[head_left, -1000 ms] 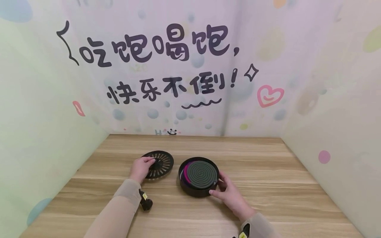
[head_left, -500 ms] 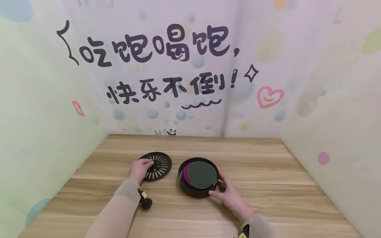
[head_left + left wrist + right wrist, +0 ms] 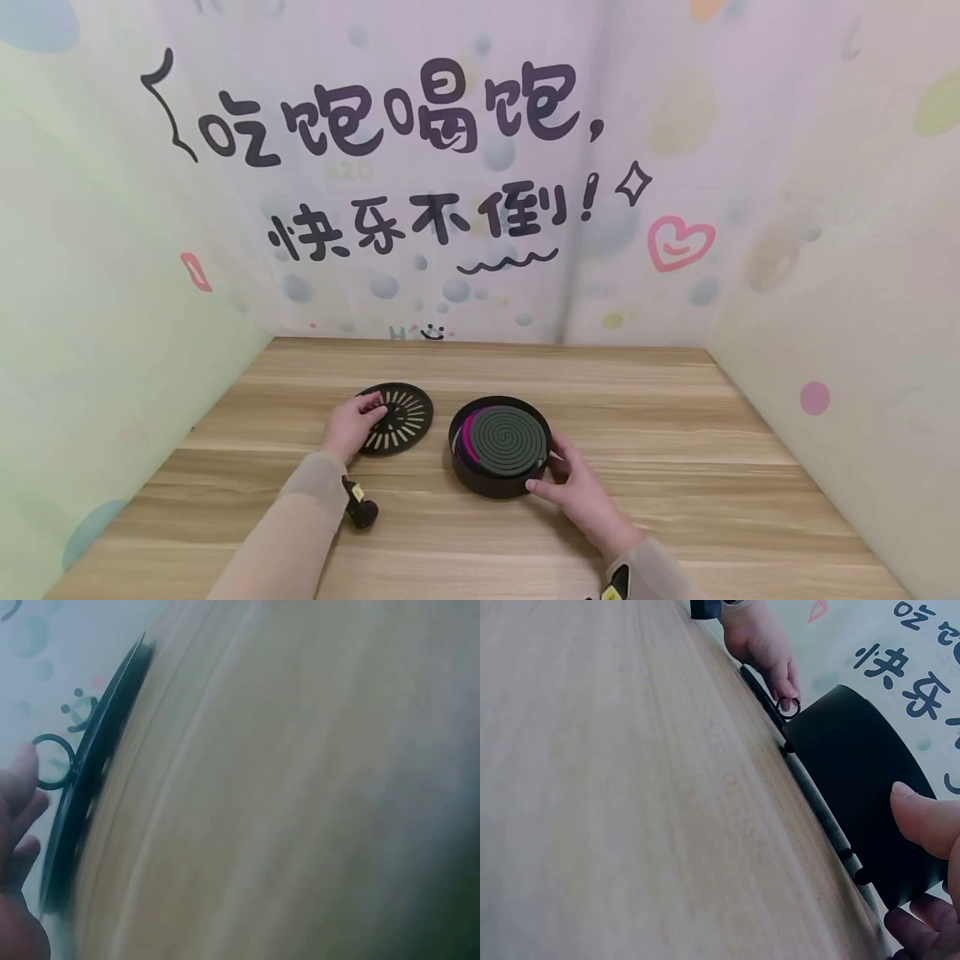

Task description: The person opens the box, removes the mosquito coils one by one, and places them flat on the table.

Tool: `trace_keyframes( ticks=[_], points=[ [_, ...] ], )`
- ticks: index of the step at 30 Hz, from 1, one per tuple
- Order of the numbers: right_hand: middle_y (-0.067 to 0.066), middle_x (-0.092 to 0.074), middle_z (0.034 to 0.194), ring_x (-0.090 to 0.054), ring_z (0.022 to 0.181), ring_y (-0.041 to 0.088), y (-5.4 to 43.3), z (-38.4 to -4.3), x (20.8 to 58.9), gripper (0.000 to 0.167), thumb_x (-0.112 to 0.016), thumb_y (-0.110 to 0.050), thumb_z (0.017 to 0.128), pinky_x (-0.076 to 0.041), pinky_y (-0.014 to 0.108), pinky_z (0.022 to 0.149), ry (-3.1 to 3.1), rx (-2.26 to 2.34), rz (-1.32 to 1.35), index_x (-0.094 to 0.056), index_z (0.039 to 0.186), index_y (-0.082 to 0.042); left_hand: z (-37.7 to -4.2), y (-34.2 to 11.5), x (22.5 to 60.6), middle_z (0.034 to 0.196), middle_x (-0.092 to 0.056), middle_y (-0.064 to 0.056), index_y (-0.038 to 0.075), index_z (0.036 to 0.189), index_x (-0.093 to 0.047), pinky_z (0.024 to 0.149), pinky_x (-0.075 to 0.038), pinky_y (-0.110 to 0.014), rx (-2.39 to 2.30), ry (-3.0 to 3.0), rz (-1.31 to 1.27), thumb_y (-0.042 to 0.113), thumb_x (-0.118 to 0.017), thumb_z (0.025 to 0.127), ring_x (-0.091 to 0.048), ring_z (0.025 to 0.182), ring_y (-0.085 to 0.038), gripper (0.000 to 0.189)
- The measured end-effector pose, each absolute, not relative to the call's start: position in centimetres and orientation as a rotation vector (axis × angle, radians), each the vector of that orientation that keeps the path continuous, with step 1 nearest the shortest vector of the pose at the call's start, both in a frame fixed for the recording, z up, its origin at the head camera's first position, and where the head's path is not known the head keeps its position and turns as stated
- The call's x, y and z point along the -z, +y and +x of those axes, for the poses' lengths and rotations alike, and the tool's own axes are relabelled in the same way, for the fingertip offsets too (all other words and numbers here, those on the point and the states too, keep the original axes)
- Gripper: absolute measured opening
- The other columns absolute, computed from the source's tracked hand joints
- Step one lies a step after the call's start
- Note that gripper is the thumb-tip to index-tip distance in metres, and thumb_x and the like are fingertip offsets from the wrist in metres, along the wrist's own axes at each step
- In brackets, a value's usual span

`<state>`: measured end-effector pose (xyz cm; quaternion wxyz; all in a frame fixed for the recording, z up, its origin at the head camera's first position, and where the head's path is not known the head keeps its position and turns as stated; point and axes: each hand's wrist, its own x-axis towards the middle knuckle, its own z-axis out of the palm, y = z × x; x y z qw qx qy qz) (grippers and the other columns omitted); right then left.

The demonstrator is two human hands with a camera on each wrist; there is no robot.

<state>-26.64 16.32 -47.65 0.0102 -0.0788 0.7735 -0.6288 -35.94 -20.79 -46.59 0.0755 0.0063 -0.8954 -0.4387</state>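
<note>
A round black mosquito coil holder (image 3: 487, 485) stands on the table, with a dark green mosquito coil (image 3: 508, 440) inside it. A magenta and purple edge shows at the left beneath the coil. My right hand (image 3: 581, 492) holds the holder by its right side, thumb in front and fingers behind; its thumb (image 3: 922, 821) lies on the black wall. To the left lies the slotted black lid (image 3: 397, 417), flat on the table. My left hand (image 3: 352, 427) is over its left part, finger and thumb apart. Its fingertips are right at the small upright ring (image 3: 54, 786) on the lid.
The wood-grain table (image 3: 675, 450) reaches a printed back curtain (image 3: 480, 308) with large dark writing. Pale panels rise at both sides. A wrist camera (image 3: 362, 507) sits on the left sleeve.
The lid, tilted a second ago, now lies flat. My left finger and thumb, pinching its ring before, have spread apart. My right hand and the holder have stayed put.
</note>
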Motion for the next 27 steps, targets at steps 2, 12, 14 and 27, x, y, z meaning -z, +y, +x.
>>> trace_keyframes(
  ticks=[2,12,14,27],
  points=[
    [0.019,-0.04,0.146,-0.042,0.131,0.037,16.3,-26.6,47.6,0.088,-0.081,-0.011,0.076,-0.036,0.052,0.107,2.409,1.972,-0.249,-0.032,0.148,-0.007,-35.9,-20.8,46.3,0.14,-0.048,-0.022,0.004,0.137,-0.052,0.11,-0.03,-0.053,1.3,-2.66,0.006,0.023,-0.06,0.096,-0.039,0.131,-0.041,0.046],
    [0.021,-0.039,0.147,-0.041,0.131,0.038,16.2,-26.5,47.3,0.087,-0.081,-0.008,0.076,-0.034,0.052,0.108,2.386,1.989,-0.232,-0.033,0.148,-0.006,-33.8,-17.7,43.5,0.141,-0.05,-0.013,0.01,0.136,-0.055,0.109,-0.033,-0.051,1.339,-2.567,-0.188,0.025,-0.062,0.095,-0.043,0.131,-0.034,0.044],
    [0.021,-0.039,0.147,-0.041,0.131,0.038,16.2,-26.5,47.3,0.087,-0.081,-0.009,0.076,-0.034,0.051,0.108,2.382,1.99,-0.23,-0.033,0.148,-0.006,-33.1,-16.6,43.5,0.139,-0.053,-0.012,0.011,0.135,-0.057,0.105,-0.038,-0.05,1.381,-2.579,-0.206,0.026,-0.063,0.094,-0.049,0.126,-0.032,0.043],
    [0.021,-0.041,0.145,-0.042,0.131,0.038,16.2,-26.8,47.6,0.089,-0.082,-0.008,0.075,-0.034,0.052,0.108,2.401,1.987,-0.209,-0.032,0.148,-0.005,-30.3,-11.5,45.2,0.147,-0.041,-0.016,0.003,0.145,-0.038,0.107,-0.036,-0.05,1.835,-2.574,-0.406,0.026,-0.069,0.09,-0.042,0.131,-0.037,0.067]
  ],
)
